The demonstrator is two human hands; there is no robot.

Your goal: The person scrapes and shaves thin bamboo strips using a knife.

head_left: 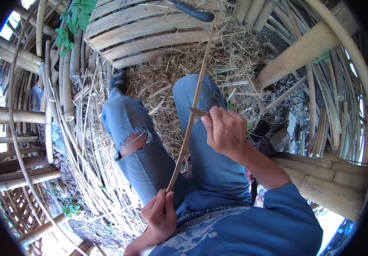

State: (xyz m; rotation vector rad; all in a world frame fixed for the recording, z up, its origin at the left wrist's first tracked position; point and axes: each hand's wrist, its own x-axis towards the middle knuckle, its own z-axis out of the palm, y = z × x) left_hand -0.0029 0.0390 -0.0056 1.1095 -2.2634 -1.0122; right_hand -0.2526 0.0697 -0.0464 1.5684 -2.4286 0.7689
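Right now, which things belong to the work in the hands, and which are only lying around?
In use:
- bamboo strip, near end gripped by left hand
- knife, blade against the strip, held in right hand

Lying about:
- dry shavings
- bamboo poles
- slatted bamboo panel
- stones

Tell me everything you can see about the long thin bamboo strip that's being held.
The long thin bamboo strip is pale tan, narrow and flat-looking, slightly bowed. It slants from the left hand, which grips its lower end, up across the blue-jeaned lap to the pile of dry shavings. The right hand presses a small knife blade against its middle.
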